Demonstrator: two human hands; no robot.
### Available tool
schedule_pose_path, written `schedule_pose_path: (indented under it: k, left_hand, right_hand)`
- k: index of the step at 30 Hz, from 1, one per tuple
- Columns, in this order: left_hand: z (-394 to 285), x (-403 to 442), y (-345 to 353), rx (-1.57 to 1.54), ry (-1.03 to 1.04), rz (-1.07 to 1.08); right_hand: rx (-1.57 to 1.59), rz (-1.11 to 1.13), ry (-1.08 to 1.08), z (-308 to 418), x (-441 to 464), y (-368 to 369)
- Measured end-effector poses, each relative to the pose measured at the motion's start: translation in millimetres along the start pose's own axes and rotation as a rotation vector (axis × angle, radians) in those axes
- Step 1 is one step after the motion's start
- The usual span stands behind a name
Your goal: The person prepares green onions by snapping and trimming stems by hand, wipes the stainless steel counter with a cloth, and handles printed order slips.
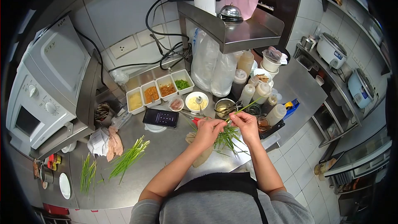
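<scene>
Both hands meet over a loose heap of thin green stalks (pixel 227 141) near the counter's front right. My left hand (pixel 209 131) has its fingers pinched together at a green stalk. Close beside it, my right hand (pixel 245 127) pinches a long green stalk (pixel 255 101) that slants up toward the bottles. Under the heap lies a white sheet or board (pixel 240 154), with a tan cloth (pixel 202 154) at its left. Two more bunches rest on the steel counter to the left: a larger one (pixel 128 158) and a smaller one (pixel 87 174).
Behind the hands stand a white bowl (pixel 196 101), squeeze bottles (pixel 276 114) and a metal pot (pixel 224 107). Farther left are a phone (pixel 161 118), four filled containers (pixel 150 94) and crumpled paper (pixel 99 142). A steel shelf (pixel 248 33) overhangs the back. A microwave (pixel 49 83) stands left.
</scene>
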State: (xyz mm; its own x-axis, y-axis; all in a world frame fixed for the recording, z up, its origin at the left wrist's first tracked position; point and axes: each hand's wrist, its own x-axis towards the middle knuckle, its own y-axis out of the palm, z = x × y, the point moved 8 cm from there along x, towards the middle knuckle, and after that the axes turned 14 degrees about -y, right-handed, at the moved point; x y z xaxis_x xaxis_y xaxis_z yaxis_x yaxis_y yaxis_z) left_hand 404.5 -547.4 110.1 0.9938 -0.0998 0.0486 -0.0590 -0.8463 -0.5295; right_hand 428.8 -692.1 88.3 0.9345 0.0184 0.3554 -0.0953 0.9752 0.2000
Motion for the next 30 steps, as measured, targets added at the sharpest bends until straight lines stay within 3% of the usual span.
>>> schedule_pose_path:
  k: [2,5,8,11,14,15,19,22,27,30]
  left_hand:
    - [17,-2,2,-0.172,-0.026,-0.012]
    - [55,-11,11,-0.226,-0.26,0.079]
    - [54,-19,3,0.201,-0.13,0.064]
    - [15,-26,-26,0.259,0.047,-0.227]
    - [-41,-37,-28,0.419,0.405,-0.223]
    - [-50,-40,-26,0.431,0.447,-0.237]
    - [-2,-21,-11,0.49,0.411,-0.003]
    - [17,-23,-40,0.34,0.346,-0.053]
    - [37,-29,-69,0.371,0.252,-0.065]
    - [51,-24,-68,0.273,0.077,-0.096]
  right_hand:
    - [0.041,-0.074,0.028,0,0,-10]
    - [0.089,-0.191,0.027,13,7,-31]
    - [-0.107,0.041,-0.012,31,7,-24]
    - [-0.618,0.38,0.046,23,-7,-12]
    - [-0.796,0.572,-0.258,37,-14,17]
    - [-0.803,0.622,-0.19,38,-16,23]
    - [-0.8,0.647,-0.153,54,-16,31]
    - [-0.849,0.703,-0.143,52,-14,17]
    - [-0.827,0.753,-0.146,46,-16,9]
    - [-0.86,0.794,-0.115,46,-21,16]
